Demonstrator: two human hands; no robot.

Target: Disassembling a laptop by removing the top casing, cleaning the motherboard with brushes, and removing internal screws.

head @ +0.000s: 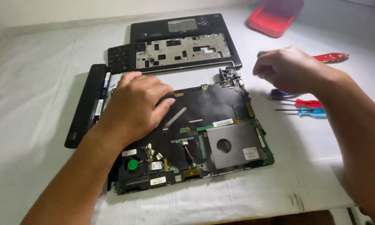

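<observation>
A: The left hand [135, 106] lies flat and open on the upper left part of the opened laptop base [196, 137], pinning it to the white cloth [37, 125]. The right hand [289, 68] hangs curled shut above the base's far right corner, near the metal hinge [229, 76]. A dark bit shows at its knuckles, but I cannot tell what it grips, if anything.

B: So the base sits mid-table, board exposed?

A: Yes, with the green fan [132, 164] and thin wires [190, 155] at its near edge, close to the table's edge.

B: Then I judge the palm the main risk: pressing on a bare board could flex it or bend small parts under the fingers.

A: Likely. A slide toward the near edge could also tip it off.

B: And the right side?

A: The red and blue screwdrivers [306, 107] lie just beside the forearm; a sweep could knock them. The removed palm-rest cover [181, 41] and the black battery [85, 104] lie apart, out of the way.
</observation>
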